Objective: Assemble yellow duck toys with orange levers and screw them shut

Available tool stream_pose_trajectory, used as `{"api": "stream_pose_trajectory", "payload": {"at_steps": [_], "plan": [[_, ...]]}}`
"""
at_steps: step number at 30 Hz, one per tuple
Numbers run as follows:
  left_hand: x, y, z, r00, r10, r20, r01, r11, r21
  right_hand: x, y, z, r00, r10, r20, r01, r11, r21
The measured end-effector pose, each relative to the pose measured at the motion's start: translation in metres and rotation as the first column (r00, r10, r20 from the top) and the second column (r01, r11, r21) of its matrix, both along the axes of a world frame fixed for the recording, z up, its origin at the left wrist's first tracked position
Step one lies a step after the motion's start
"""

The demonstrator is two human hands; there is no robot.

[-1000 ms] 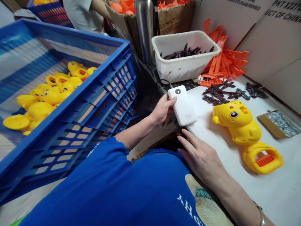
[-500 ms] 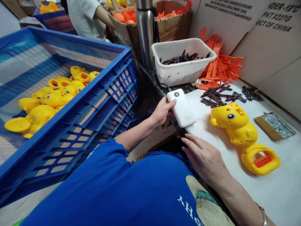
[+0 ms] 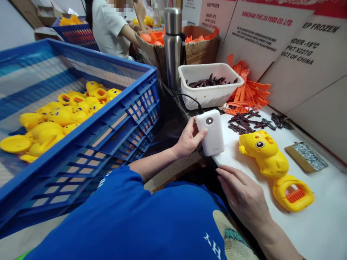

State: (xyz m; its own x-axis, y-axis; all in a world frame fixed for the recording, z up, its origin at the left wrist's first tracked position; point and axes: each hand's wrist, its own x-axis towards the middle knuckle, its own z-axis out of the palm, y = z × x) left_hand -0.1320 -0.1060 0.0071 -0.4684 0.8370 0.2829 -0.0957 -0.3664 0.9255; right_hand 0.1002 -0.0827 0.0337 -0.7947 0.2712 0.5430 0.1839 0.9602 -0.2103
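My left hand is closed round the left side of a white power bank, thumb on its front near a small round display. A black cable is plugged into its upper end. My right hand rests at the table's edge below the power bank, fingers stretched out and nothing visible in them; its thumb is hidden. To its right, a yellow animal-shaped toy lies on the white table surface, against a yellow ring-shaped handle with an orange grille inside.
A blue crate with several yellow toys stands at left. Behind the power bank are a white tub of dark parts, a steel flask and orange parts. Screws fill a small tray. A co-worker sits beyond the crate.
The view has tilted up, so the scene sits lower. In my left hand the power bank has turned more upright, and its cable shows more clearly. My right hand stays by the table's edge.
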Motion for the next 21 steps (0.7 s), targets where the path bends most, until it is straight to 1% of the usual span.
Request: {"api": "stream_pose_trajectory", "payload": {"at_steps": [2,4,7,10,13,16,17,18,19,20,21], "plan": [[0.002,-0.002,0.002,0.999,0.026,-0.035,-0.025,1.000,0.015,0.001,0.000,0.002,1.000,-0.003,-0.006,0.003,1.000,-0.015],[0.003,-0.003,0.004,0.997,0.063,-0.037,-0.063,0.998,0.017,0.001,-0.001,0.003,1.000,-0.012,-0.009,0.011,0.999,-0.051],[0.005,-0.004,0.009,0.996,0.090,0.017,-0.090,0.996,0.007,0.002,-0.001,0.005,0.999,-0.044,-0.018,0.042,0.994,-0.105],[0.005,-0.005,0.012,0.993,0.075,0.090,-0.075,0.997,-0.003,0.003,-0.001,0.003,0.995,-0.094,-0.026,0.089,0.987,-0.135],[0.006,-0.007,0.014,0.993,0.062,0.105,-0.061,0.998,-0.010,0.004,-0.002,-0.001,0.984,-0.170,-0.044,0.160,0.971,-0.177],[0.007,-0.009,0.013,0.992,0.043,0.120,-0.043,0.999,-0.004,0.003,-0.002,-0.005,0.957,-0.282,-0.075,0.253,0.930,-0.266],[0.007,-0.009,0.012,0.990,0.031,0.135,-0.032,0.999,0.002,0.003,-0.003,-0.007,0.948,-0.311,-0.073,0.271,0.904,-0.330],[0.008,-0.009,0.012,0.989,0.016,0.149,-0.017,1.000,0.008,0.003,-0.004,-0.008,0.942,-0.329,-0.064,0.274,0.865,-0.420],[0.008,-0.010,0.012,0.987,-0.004,0.163,0.002,1.000,0.014,0.003,-0.004,-0.009,0.940,-0.337,-0.047,0.262,0.806,-0.531],[0.008,-0.010,0.012,0.984,-0.026,0.174,0.023,1.000,0.020,0.003,-0.005,-0.010,0.942,-0.336,-0.025,0.240,0.722,-0.649],[0.008,-0.011,0.012,0.983,-0.047,0.180,0.043,0.999,0.027,0.003,-0.006,-0.011,0.944,-0.329,-0.003,0.213,0.619,-0.756]]}}
